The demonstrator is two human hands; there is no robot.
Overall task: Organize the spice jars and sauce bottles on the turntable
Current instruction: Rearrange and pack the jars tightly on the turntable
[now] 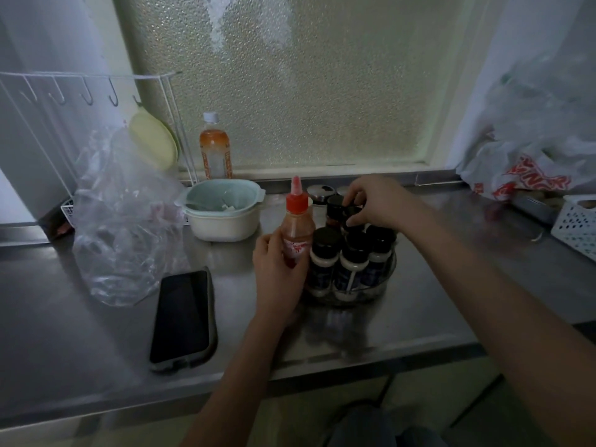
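Observation:
A round clear turntable (380, 287) sits on the steel counter and holds several black-capped spice jars (325, 253). My left hand (279, 264) grips an upright red-capped sauce bottle (296, 221) at the turntable's left edge. My right hand (375, 201) pinches the black cap of a spice jar (335, 209) at the back of the turntable. Behind them stands a jar with a shiny metal lid (319, 193), partly hidden by the bottle and the jars.
A dark phone (183, 321) lies at the front left. Beside it are a crumpled clear plastic bag (119, 227), a white pot with a pale blue insert (222, 208) and an orange drink bottle (214, 150). A white wire rack (80, 91), a shopping bag (532, 175) and a white basket (577, 227) line the sides.

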